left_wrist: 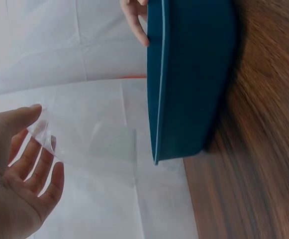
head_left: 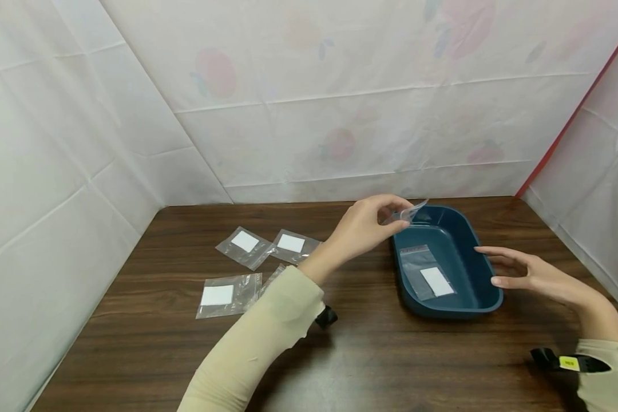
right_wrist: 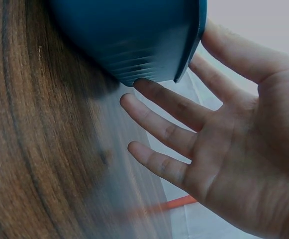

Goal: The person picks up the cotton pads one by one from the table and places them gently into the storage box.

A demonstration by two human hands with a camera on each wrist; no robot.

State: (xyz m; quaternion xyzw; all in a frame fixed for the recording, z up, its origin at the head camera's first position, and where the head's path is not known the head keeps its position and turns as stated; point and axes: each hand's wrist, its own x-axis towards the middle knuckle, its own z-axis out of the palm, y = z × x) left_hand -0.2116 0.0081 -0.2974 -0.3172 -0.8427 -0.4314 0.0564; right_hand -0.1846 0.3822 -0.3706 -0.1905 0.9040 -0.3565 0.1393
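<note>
While the left hand (head_left: 371,226) pinches 1 clear bag (left_wrist: 112,145) above the far-left corner of a blue bin (head_left: 458,252), a 2nd bag (head_left: 422,274) lies inside; the bin's long axis runs near to far, its right rim touched by the right hand's (head_left: 543,278) loosely spread fingers.

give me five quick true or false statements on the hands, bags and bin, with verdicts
1. The left hand pinches a clear zip bag. True.
2. The right hand is at the right side of the blue bin. True.
3. Three bags lie in the bin. False: only one lies there, the flat bag.
4. That flat bag shows a white rectangle. True.
5. Loose bags lie to the right of the bin. False: the loose bags on the wooden table lie to its left.
</note>
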